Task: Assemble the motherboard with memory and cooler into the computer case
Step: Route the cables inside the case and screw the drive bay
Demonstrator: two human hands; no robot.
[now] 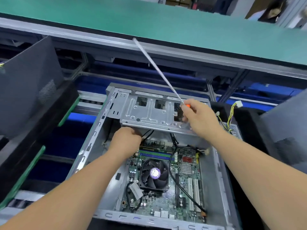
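The open grey computer case point(93, 143) lies flat in front of me. The green motherboard point(186, 183) sits inside it, with a black cooler fan point(154, 174) on it and memory sticks point(154, 154) in the slots just behind the fan. My left hand point(126, 138) reaches under the metal drive cage point(149, 112), fingers curled at the black cables there; what they hold is hidden. My right hand point(197, 117) grips a long screwdriver point(157, 67) by its orange handle, the shaft pointing up and away over the drive cage.
Dark grey case panels stand at the left point(28, 83) and right point(285, 127). A yellow and black cable bundle with white plugs point(232, 113) hangs at the case's right side. A green conveyor belt point(149, 22) runs across the back. Blue trays lie under the frame.
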